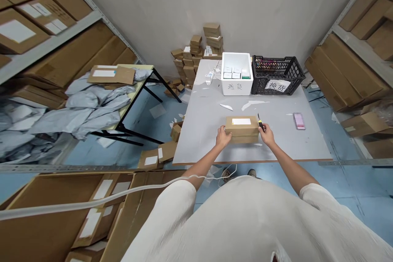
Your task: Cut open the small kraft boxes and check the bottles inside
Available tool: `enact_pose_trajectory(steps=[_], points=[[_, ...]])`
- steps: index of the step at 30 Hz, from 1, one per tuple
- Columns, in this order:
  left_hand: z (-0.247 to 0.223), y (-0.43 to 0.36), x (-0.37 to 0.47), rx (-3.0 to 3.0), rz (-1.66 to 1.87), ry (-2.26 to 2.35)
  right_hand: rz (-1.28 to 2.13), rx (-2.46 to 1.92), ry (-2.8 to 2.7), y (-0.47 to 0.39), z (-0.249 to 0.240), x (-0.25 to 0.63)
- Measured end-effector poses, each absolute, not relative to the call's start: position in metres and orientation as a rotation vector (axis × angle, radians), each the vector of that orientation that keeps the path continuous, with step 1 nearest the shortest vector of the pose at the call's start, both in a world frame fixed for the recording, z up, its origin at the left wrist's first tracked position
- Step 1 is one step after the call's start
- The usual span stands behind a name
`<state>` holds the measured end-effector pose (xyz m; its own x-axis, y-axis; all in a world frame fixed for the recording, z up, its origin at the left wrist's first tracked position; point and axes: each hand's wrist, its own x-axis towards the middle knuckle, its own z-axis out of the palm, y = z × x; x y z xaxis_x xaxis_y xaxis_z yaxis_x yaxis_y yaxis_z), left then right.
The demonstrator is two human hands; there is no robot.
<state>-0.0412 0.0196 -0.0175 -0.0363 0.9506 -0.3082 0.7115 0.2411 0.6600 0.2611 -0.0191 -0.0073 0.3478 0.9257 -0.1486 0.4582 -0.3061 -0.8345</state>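
A small brown cardboard box [242, 132] with a white label on top lies near the front edge of the grey table [202, 131]. My left hand [223, 136] grips the box at its left end, fingers closed against the side. In my right hand [267, 134] is a black and yellow utility knife [260, 124], its tip pointing away from me. That hand is at the box's right end and seems to touch it. Torn white paper scraps [253, 105] lie just beyond the box.
At the table's back stand a white foam box [236, 87] holding small cartons and a black plastic crate [259, 86]. A phone [299, 121] lies to the right. Shelves of cartons flank both sides; grey mailing bags [98, 110] cover a side table. A white cable [138, 188] crosses low left.
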Motion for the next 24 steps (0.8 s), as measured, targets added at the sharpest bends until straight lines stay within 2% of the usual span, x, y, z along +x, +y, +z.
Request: enact_pose_trajectory(steps=[14,19,24], points=[[-0.021,0.020,-0.043,1.690,0.585,1.711,0.845,-1.805,-1.318,0.008,0.002,0.259],[-0.020,0.016,-0.044,1.970,0.501,1.679,0.738,-1.845,-1.533,0.015,0.017,0.258],[-0.013,0.013,-0.046,2.197,0.406,1.619,0.851,-1.892,-1.813,0.022,0.033,0.254]])
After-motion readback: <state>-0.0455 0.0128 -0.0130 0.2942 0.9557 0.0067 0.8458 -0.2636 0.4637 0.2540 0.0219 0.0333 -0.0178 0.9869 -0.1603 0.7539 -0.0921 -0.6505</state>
